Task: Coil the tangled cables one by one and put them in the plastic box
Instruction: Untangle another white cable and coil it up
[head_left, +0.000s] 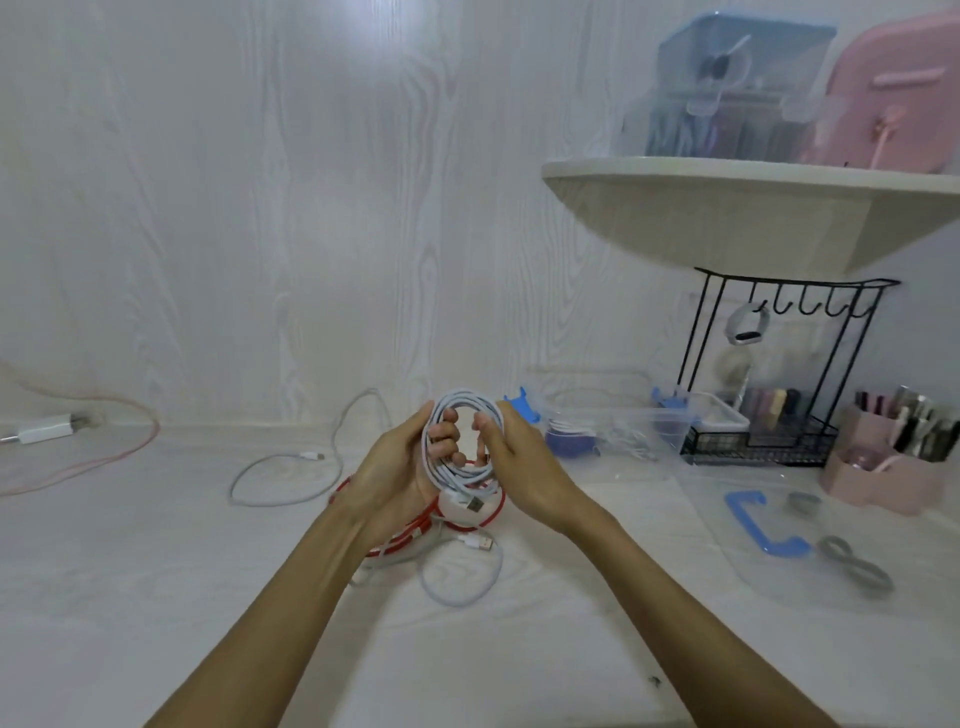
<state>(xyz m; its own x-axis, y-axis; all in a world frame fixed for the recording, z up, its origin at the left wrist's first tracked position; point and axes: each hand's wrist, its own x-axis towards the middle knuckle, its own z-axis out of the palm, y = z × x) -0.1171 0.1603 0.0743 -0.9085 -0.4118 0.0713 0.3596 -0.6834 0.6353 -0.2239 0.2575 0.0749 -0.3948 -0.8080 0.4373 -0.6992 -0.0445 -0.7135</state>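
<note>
A white cable (464, 410) is wound into a round coil held upright above the table, its USB plug (472, 503) hanging at the bottom. My left hand (400, 467) grips the coil's left side with fingers through the loop. My right hand (511, 457) holds its right side. Under my hands a red cable (405, 530) lies tangled with another white cable (462, 587). One more white cable (283, 478) trails to the left. The clear plastic box (613, 415) with blue latches stands open to the right, with coiled cables inside.
The box's clear lid (779, 540) with a blue handle lies at the right front, grey ties on it. A black wire rack (769, 410) and a pink organiser (883, 467) stand at the far right under a shelf (753, 197). A white charger (44, 428) with a pink cable sits far left.
</note>
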